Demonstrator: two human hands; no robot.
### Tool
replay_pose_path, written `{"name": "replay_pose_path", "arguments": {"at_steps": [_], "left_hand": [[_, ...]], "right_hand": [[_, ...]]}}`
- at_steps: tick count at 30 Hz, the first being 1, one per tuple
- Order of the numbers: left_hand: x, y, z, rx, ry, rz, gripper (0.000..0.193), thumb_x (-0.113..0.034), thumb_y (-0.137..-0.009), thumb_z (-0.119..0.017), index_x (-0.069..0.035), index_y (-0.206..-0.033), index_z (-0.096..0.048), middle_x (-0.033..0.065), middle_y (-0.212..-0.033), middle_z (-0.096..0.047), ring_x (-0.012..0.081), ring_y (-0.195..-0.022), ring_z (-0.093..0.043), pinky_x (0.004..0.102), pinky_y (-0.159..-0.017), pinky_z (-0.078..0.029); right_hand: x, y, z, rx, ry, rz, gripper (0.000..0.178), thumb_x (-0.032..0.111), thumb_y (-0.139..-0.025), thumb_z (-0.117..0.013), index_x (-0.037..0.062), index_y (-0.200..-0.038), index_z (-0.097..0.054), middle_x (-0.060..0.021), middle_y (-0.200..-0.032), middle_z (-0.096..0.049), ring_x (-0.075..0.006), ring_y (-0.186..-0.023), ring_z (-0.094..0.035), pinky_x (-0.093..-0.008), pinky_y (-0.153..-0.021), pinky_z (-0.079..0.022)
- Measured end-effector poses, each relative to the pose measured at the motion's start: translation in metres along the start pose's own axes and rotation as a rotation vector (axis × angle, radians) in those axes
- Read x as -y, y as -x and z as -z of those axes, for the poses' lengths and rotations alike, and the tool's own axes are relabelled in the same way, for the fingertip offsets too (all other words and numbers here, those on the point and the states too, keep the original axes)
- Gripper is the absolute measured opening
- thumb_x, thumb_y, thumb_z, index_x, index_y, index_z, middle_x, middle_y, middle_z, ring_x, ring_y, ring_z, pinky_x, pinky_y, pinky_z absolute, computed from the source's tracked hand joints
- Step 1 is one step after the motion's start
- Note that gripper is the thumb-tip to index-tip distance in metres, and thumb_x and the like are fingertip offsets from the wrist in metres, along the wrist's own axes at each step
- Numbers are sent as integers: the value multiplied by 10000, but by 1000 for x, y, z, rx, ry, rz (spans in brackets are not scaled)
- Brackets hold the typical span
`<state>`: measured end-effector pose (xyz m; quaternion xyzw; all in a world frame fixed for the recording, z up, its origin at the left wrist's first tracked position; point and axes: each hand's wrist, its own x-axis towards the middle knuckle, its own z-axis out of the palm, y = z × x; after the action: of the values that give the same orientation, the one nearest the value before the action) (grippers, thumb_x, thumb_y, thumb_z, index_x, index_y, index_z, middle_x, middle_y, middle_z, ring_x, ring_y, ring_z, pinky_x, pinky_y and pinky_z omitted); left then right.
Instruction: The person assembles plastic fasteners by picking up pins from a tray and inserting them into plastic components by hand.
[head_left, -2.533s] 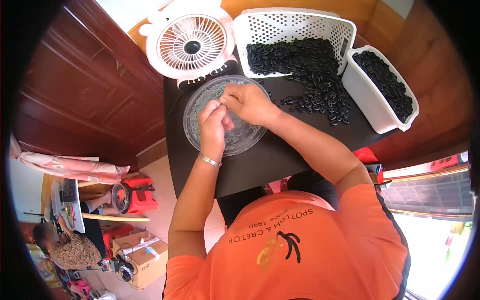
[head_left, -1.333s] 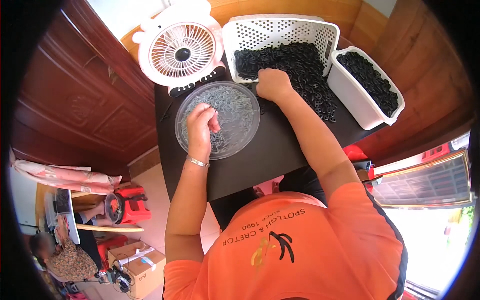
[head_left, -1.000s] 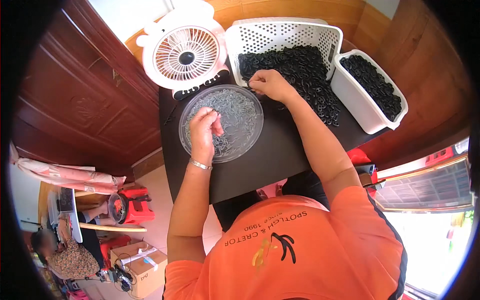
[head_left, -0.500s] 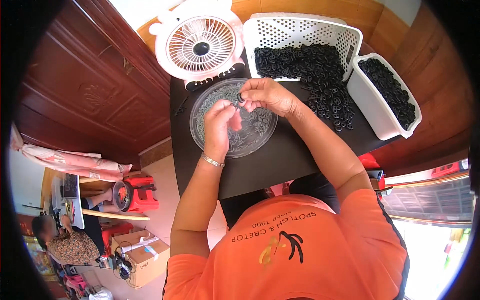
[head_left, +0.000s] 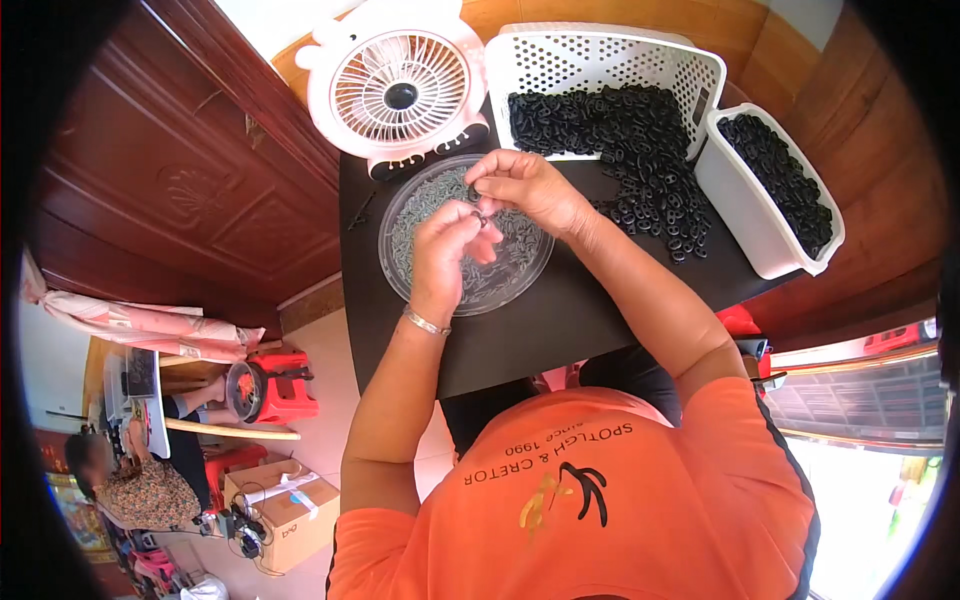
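Observation:
Over a round clear tray [head_left: 393, 268] of small grey-green pieces, my two hands work close together. My left hand [head_left: 446, 240] is closed in a pinch around a small dark piece [head_left: 480, 219] near its fingertips; its exact kind is too small to tell. Just above and to the right, my right hand [head_left: 530, 190] pinches a small black oval part [head_left: 473, 192], mostly covered by the fingers. Loose black oval parts [head_left: 660, 205] with holes lie on the dark table [head_left: 520, 350], right of my right hand.
Behind the tray stands a pink-and-white fan [head_left: 400, 95]. A white perforated basket [head_left: 590, 50] lies tipped, black parts spilling out. Beside it is a white bin [head_left: 760, 235] of black parts. A person [head_left: 145, 485] sits far left, near a cardboard box [head_left: 290, 515] and red stool [head_left: 290, 385].
My right hand has shifted slightly left with the black part. My left fingers have turned and moved a little right, bringing the small dark piece into sight.

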<state>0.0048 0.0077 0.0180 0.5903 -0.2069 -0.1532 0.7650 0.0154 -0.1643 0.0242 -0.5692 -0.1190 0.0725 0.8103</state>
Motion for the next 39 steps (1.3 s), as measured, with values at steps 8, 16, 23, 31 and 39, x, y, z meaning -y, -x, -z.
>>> {"name": "replay_pose_path", "arguments": {"at_steps": [8, 16, 23, 31, 39], "left_hand": [[1, -2, 6, -65, 138, -94, 133, -136, -833, -503, -16, -808, -554, 145, -820, -643, 156, -581, -557, 253, -560, -443], [4, -4, 12, -177, 185, -65, 147, -145, -843, -498, -19, -794, -558, 111, -728, -623, 142, -538, -530, 249, -519, -421], [4, -4, 7, -241, 47, 7, 129, -128, -830, -517, -18, -784, -568, 64, -649, -581, 115, -500, -501, 230, -486, -397], [8, -4, 8, -286, 17, 25, 125, -134, -826, -531, -21, -791, -571, 54, -644, -577, 106, -505, -507, 229, -467, -393], [5, -3, 6, -277, 15, 26, 124, -139, -825, -532, -27, -781, -564, 50, -638, -570, 100, -500, -498, 224, -458, -383]], "right_hand": [[-5, 0, -3, 90, 11, 75, 111, 48, -831, -611, 5, -933, -596, -34, -786, -618, -91, -683, -576, -226, -655, -461], [-4, -1, -2, -66, -61, -6, 156, 68, -813, -640, -12, -936, -585, -70, -797, -631, -116, -675, -597, -249, -639, -514], [-6, 0, -2, -102, -96, -19, 163, 69, -814, -645, -10, -948, -596, -70, -827, -640, -124, -694, -614, -260, -657, -537], [-4, 2, -7, -84, 44, 23, 156, 70, -818, -643, -3, -952, -608, -54, -818, -633, -98, -686, -593, -237, -658, -510], [-1, 2, -6, -90, 52, 66, 135, 45, -803, -649, -4, -925, -621, -50, -799, -633, -100, -679, -586, -237, -651, -497]]}}
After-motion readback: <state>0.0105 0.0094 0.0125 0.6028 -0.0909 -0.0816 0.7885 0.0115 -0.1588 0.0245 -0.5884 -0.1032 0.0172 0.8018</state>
